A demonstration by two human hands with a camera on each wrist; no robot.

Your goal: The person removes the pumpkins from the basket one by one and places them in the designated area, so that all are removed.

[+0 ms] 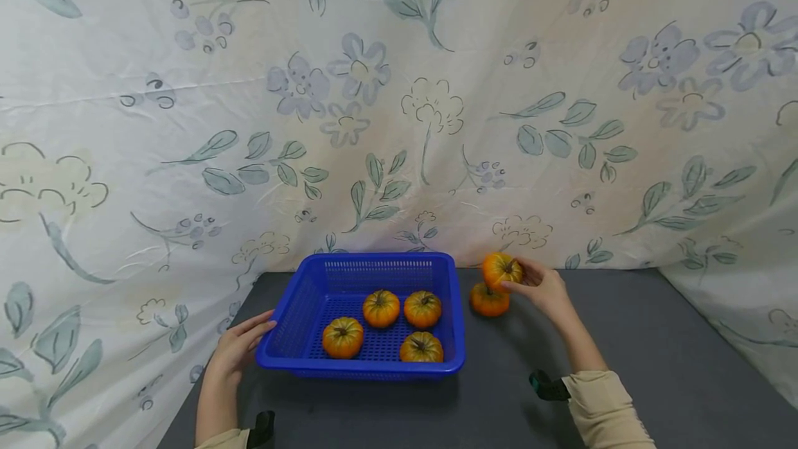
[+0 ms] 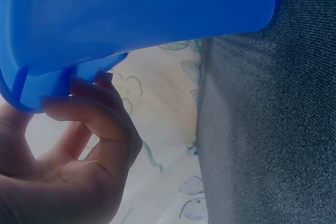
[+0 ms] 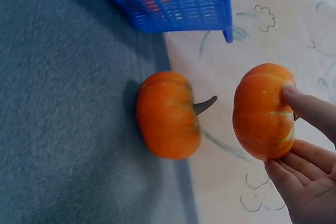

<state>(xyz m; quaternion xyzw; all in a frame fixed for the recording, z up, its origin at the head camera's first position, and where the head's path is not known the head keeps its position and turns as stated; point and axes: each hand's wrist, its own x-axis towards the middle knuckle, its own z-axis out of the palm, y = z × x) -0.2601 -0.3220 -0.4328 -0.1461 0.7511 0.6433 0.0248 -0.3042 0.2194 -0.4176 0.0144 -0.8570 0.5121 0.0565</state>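
Note:
A blue plastic basket (image 1: 360, 368) stands on the dark table with several small orange pumpkins inside, one of them a pumpkin (image 1: 343, 338) at the front left. My left hand (image 1: 240, 344) holds the basket's left rim; in the left wrist view its curled fingers (image 2: 86, 114) meet the rim from below. To the right of the basket, my right hand (image 1: 545, 289) grips a pumpkin (image 1: 501, 269) between thumb and fingers, raised off the table. Below it another pumpkin (image 1: 489, 301) rests on the table, and the right wrist view shows a gap between the two.
A pale cloth (image 1: 436, 158) with printed leaves and flowers hangs behind the table and along its sides. The dark grey tabletop (image 1: 673, 366) stretches to the right of the basket. A dark band (image 1: 548, 386) sits by the right sleeve.

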